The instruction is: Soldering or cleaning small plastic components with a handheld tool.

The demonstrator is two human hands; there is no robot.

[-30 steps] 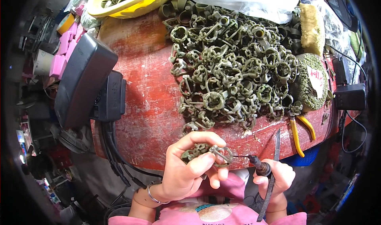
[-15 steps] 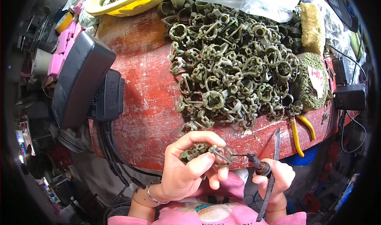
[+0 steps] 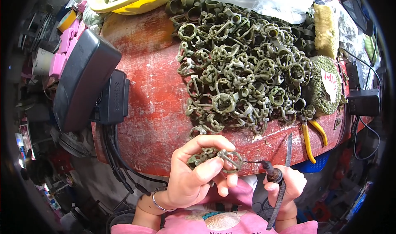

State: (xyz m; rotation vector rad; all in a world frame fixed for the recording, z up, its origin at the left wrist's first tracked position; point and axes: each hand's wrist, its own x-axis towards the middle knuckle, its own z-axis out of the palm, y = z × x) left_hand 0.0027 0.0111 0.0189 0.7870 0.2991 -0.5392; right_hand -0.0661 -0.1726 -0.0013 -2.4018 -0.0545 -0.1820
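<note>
my left hand (image 3: 193, 177) pinching green ring (image 3: 230, 161) below pile (image 3: 247, 71) | right hand (image 3: 293, 183) gripping pen tool (image 3: 271, 172) | tip-work imo, next needs steadiness

The red table (image 3: 146, 118) bears green, apparently linked rings (image 3: 243, 65).

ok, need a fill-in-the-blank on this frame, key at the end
1. The left hand holds a ring-shaped piece coloured ____.
2. A thin-tipped tool points at that piece from the picture's ____ side.
3. The pliers have handles coloured ____.
4. The tabletop under the pile is coloured ____.

Missing: green; right; yellow; red
</note>
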